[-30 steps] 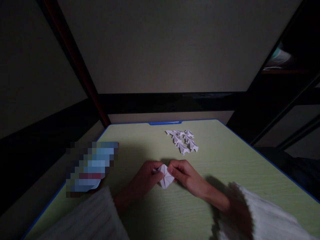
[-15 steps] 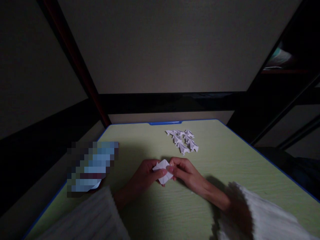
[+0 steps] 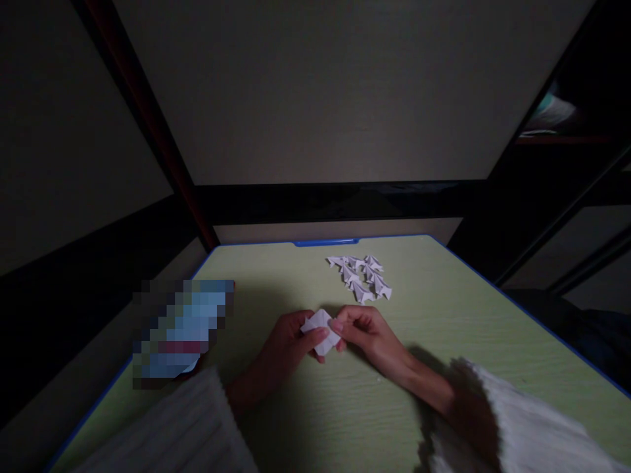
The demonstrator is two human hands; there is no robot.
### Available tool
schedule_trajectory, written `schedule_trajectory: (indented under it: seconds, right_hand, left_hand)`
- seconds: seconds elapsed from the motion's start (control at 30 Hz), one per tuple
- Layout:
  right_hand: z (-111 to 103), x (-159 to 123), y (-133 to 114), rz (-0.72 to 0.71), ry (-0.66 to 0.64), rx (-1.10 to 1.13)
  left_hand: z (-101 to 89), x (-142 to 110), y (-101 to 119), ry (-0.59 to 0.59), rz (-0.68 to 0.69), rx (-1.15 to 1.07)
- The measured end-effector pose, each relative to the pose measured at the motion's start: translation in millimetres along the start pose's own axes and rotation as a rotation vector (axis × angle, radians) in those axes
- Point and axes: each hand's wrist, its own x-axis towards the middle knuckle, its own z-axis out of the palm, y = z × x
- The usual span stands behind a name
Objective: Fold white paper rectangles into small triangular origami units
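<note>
A small piece of folded white paper [image 3: 321,320] is between my hands, above the near middle of the table. My left hand [image 3: 292,338] grips its left side, thumb lying across the front and fingers behind. At the right corner my right hand [image 3: 367,330] pinches the paper between thumb and fingers. The fingers behind the paper are partly hidden. Beyond my hands, several folded white paper pieces [image 3: 359,289] lie in a loose cluster on the table.
The pale green table [image 3: 266,276] has a blue edge and a blue handle strip [image 3: 326,243] at the back. On the left lies a pixelated, phone-like thing [image 3: 192,328] with a dark red edge. A panel wall [image 3: 315,98] rises behind the table.
Both hands remain on the folded paper. The paper has tilted and moved slightly up, and my right thumb and fingers have shifted a little at its right corner.
</note>
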Motion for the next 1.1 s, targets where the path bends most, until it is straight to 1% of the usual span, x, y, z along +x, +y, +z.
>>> schedule_trajectory:
  seconds: [0.07, 0.13, 0.33, 0.47, 0.57, 0.7, 0.93, 1.1]
  right_hand:
    - [2.0, -0.2, -2.2, -0.054, 0.073, 0.002]
    - [3.8, -1.4, -3.0, -0.100, 0.119, -0.020]
    - [4.2, -3.5, 1.8, -0.196, 0.200, -0.157]
    - [2.5, -1.3, 5.0, -0.159, 0.191, -0.155]
    - [0.9, 1.2, 6.9, -0.107, 0.200, -0.080]
    - [-0.3, 2.7, 8.5, -0.079, 0.198, -0.027]
    - [-0.8, 1.1, 9.6, -0.098, 0.172, -0.051]
    - [-0.5, 2.9, 6.2, -0.127, 0.160, -0.008]
  left_hand:
    - [-0.1, 2.3, -0.3, 0.073, -0.016, -0.019]
    - [0.0, 3.2, 0.6, 0.119, -0.036, -0.022]
    - [1.5, 2.0, 4.0, 0.129, -0.042, -0.006]
    - [0.9, 3.3, 1.3, 0.127, -0.057, -0.003]
    - [0.4, 3.6, 0.1, 0.101, -0.070, 0.000]
    - [0.4, 3.5, 0.3, 0.087, -0.084, 0.000]
    - [-0.6, 2.9, -0.2, 0.074, -0.070, 0.024]
    - [-0.4, 2.4, 1.9, 0.076, -0.085, 0.024]
